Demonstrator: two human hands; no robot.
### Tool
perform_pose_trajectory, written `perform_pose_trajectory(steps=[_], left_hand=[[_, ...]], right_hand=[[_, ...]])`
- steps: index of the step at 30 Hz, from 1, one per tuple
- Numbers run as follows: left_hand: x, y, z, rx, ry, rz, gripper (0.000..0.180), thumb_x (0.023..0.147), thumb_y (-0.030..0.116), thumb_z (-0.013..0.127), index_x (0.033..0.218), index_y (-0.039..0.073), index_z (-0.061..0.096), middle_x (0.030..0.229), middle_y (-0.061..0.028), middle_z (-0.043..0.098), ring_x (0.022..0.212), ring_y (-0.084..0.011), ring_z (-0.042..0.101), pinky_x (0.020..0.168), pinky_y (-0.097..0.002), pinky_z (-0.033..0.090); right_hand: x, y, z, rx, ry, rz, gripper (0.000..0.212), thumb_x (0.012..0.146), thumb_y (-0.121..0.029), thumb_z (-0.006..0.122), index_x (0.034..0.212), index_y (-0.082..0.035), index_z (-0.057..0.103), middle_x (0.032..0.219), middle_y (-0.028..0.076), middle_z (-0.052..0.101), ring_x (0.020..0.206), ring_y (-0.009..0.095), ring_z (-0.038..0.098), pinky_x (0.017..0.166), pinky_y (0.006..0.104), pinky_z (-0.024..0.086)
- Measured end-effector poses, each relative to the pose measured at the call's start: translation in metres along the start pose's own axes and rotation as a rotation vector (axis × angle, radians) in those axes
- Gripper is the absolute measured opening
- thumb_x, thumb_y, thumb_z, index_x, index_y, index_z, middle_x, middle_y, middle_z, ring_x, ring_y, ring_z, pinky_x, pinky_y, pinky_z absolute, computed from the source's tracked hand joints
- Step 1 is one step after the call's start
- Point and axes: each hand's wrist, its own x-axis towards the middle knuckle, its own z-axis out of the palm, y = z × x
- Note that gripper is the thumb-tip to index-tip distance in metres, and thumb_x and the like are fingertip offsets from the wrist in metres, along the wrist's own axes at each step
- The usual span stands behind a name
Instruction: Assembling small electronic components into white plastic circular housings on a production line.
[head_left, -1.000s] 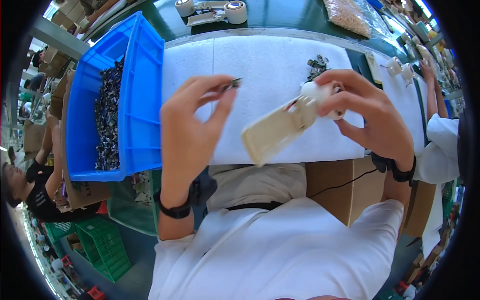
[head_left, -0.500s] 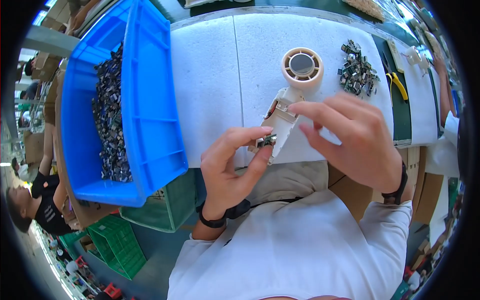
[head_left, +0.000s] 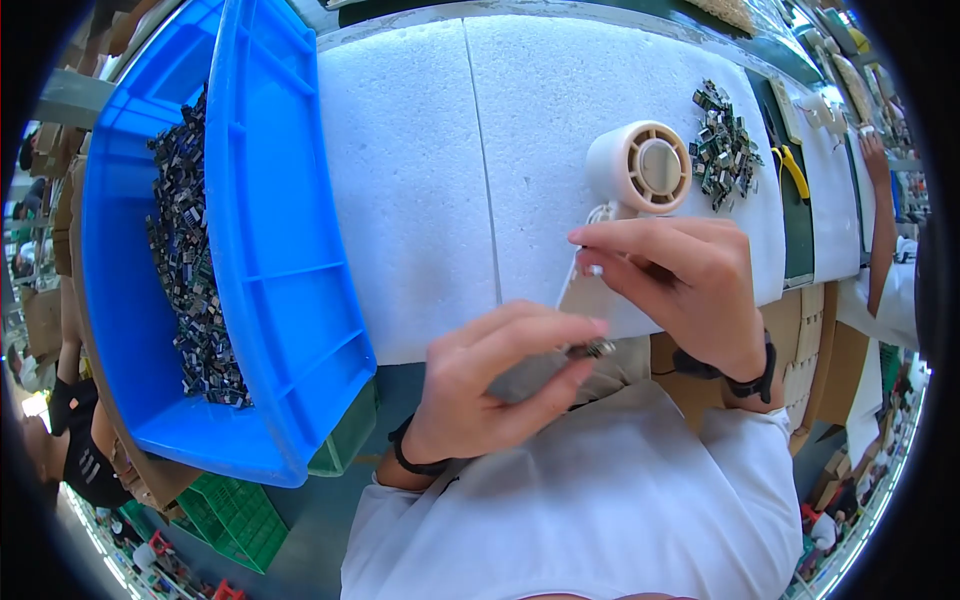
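Between the thumb and forefinger of my left hand [head_left: 500, 385] is a small green circuit board [head_left: 592, 349], partly blurred. My right hand [head_left: 695, 275] is closed in a pinch, with a small white piece like a plug [head_left: 596, 270] showing at the thumb tip. Under and behind the right fingers lies an open white handheld fan housing [head_left: 588, 296], which the hand mostly covers. Its round fan head [head_left: 640, 166], with a spoked ring and grey centre, points up and to the right beyond my right hand. What the curled right fingers touch is hidden.
A blue bin [head_left: 285, 270] full of small boards [head_left: 195, 250] stands at the left. White foam sheets [head_left: 410, 180] cover the table. A heap of circuit boards [head_left: 725, 145] and yellow-handled pliers [head_left: 793, 172] lie at the right. A green crate [head_left: 235, 520] sits lower left.
My left hand has drawn the board away from the housing toward my body. My right fingers have closed into a pinch. The fan has shifted right and tilted.
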Motion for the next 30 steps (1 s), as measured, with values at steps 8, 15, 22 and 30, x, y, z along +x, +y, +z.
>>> perform_pose_trajectory(steps=[8,15,22,30], left_hand=[[0.005,-0.001,-0.003,-0.13,0.032,-0.162,0.032,0.084,-0.011,0.068,0.115,-0.006,0.064,0.099,-0.0151,0.07,0.09,-0.0215,0.07,0.077,-0.0301,0.055],[0.01,-0.013,0.003,-0.089,0.257,-0.207,0.03,0.091,-0.008,0.063,0.121,-0.006,0.063,0.103,-0.0131,0.068,0.091,-0.0197,0.07,0.078,-0.0296,0.057],[0.009,-0.016,0.004,0.173,0.214,-0.121,0.03,0.091,-0.008,0.063,0.121,-0.007,0.064,0.11,-0.0155,0.065,0.091,-0.0198,0.069,0.081,-0.0293,0.058],[0.016,-0.017,0.01,0.183,0.305,-0.143,0.032,0.084,-0.006,0.071,0.115,0.0,0.071,0.101,-0.0135,0.071,0.086,-0.0188,0.07,0.074,-0.0274,0.055]], right_hand=[[-0.004,-0.009,0.008,0.069,0.046,0.281,0.028,0.078,-0.004,0.081,0.104,-0.009,0.075,0.07,0.003,0.067,0.054,0.007,0.057,0.047,0.0231,0.041],[-0.006,0.0,0.001,0.17,-0.02,0.187,0.024,0.078,-0.001,0.077,0.1,-0.009,0.076,0.07,0.003,0.067,0.053,0.009,0.056,0.047,0.0245,0.042],[-0.008,0.005,0.011,0.147,0.046,0.138,0.022,0.078,0.001,0.075,0.098,-0.008,0.076,0.07,0.002,0.067,0.053,0.009,0.056,0.048,0.0246,0.043],[-0.009,0.007,0.018,0.196,0.124,0.167,0.021,0.079,0.001,0.075,0.098,-0.007,0.075,0.071,0.003,0.068,0.052,0.01,0.056,0.047,0.0239,0.042]])
